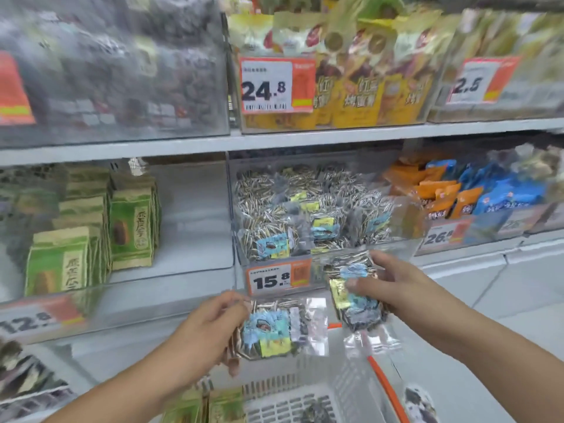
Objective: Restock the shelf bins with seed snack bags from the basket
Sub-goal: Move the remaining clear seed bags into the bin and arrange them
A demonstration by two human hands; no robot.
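Landmark: clear bin (241, 209) of striped sunflower-seed bags, middle shelf, centre, price tag 15.8 (278, 277) on its front wall.

Item 1. Left hand (210, 328), below and left of the bin's price tag. Fingers curled, pinching the left edge of a seed bag (274, 329). The bag has a clear wrapper, striped seeds and a blue-and-yellow label, and is held upright in the air below the bin, above the basket.

Item 2. Right hand (387, 280), just right of the price tag, in front of the bin's lower right corner. Thumb and fingers are closed round a second seed bag (355, 293) of the same kind, tilted, its clear tail hanging down. It is blurred; whether it touches the bin front cannot be told.

Item 3. Basket (305, 401), pale slotted plastic with an orange handle (386, 389), directly below the bin at the bottom edge of view. It holds green packets (210, 407) at its left and a dark seed bag (317, 412) further right.

Item 4. Green paper packets (91, 236), in the bin left of the landmark, standing in rows.

Item 5. Orange and blue packets (464, 196), in the bin right of the landmark.

Item 6. Yellow-fronted bags (360, 83), on the shelf above the landmark, behind tag 24.8 (276, 85).
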